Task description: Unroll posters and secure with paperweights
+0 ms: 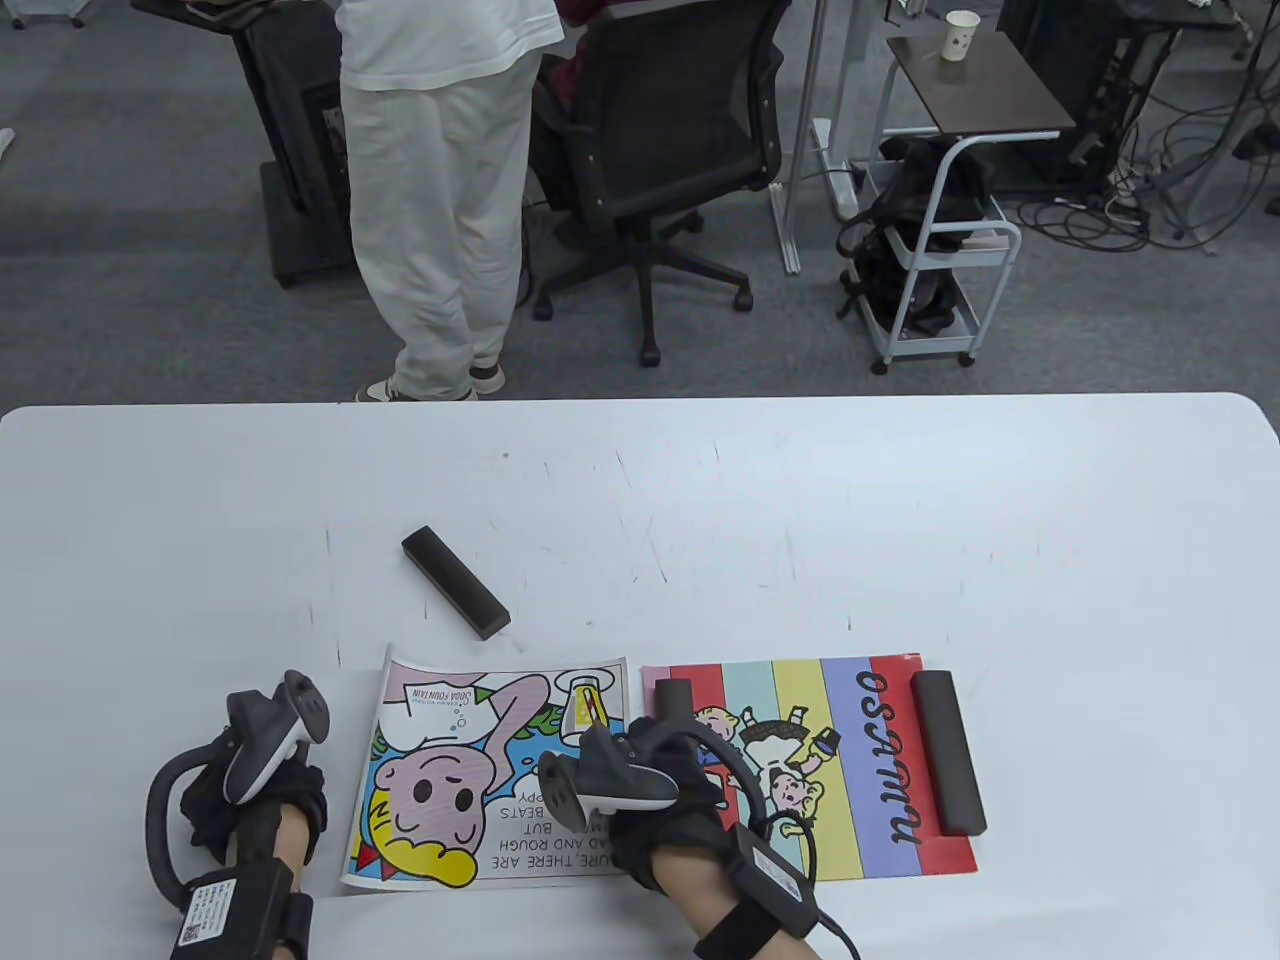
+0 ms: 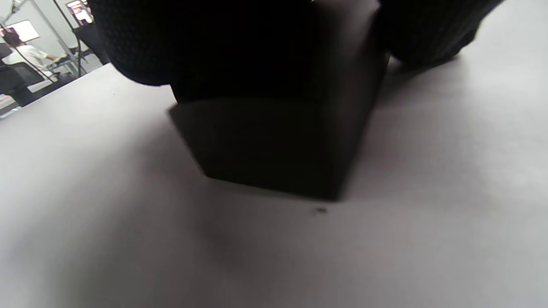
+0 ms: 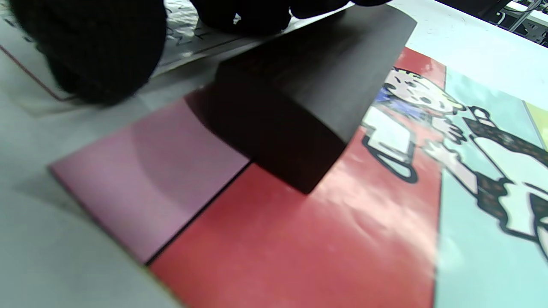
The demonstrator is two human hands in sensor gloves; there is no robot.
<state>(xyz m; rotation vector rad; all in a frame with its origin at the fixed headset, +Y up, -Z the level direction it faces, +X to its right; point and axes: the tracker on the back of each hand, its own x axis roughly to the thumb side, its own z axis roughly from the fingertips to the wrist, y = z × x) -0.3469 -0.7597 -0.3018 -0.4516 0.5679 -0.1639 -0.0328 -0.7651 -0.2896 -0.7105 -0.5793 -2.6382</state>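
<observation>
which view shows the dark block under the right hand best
The right wrist view: the dark block fills the frame, lying on the striped poster with gloved fingers on it. The table view shows only its far end past the right hand. The left wrist view shows a different block.

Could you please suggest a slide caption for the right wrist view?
Right hand holds a dark paperweight on the striped poster's left edge.

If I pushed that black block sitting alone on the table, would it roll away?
Probably not: the lone black paperweight has flat sides and square corners, so it would likely slide. It looks solid, so probably heavy for its size and stiff.
</observation>
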